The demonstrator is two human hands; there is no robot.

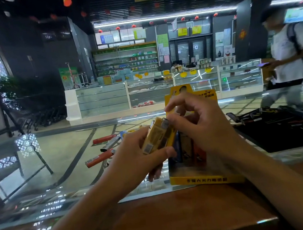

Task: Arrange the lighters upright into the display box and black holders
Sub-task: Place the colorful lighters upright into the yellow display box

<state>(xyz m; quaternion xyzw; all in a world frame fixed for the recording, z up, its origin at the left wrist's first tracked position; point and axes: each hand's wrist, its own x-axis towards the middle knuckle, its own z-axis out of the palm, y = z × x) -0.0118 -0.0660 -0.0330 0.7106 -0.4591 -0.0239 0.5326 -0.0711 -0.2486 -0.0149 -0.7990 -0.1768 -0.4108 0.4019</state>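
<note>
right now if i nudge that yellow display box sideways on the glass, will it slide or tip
The yellow display box would probably slide: it looks like thin card, sitting flat on a smooth glass counter. It seems light, since only a few lighters stand in it. A push high on its tall back card might tip it, so low down seems safer.

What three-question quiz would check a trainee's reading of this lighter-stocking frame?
1. True or false: the left hand holds yellow lighters.
2. Where do the red lighters lie? A) on the glass counter B) inside the yellow display box C) in the black holders
3. Which hand reaches over the display box?

Key: 1 true; 2 A; 3 the right hand.
</note>
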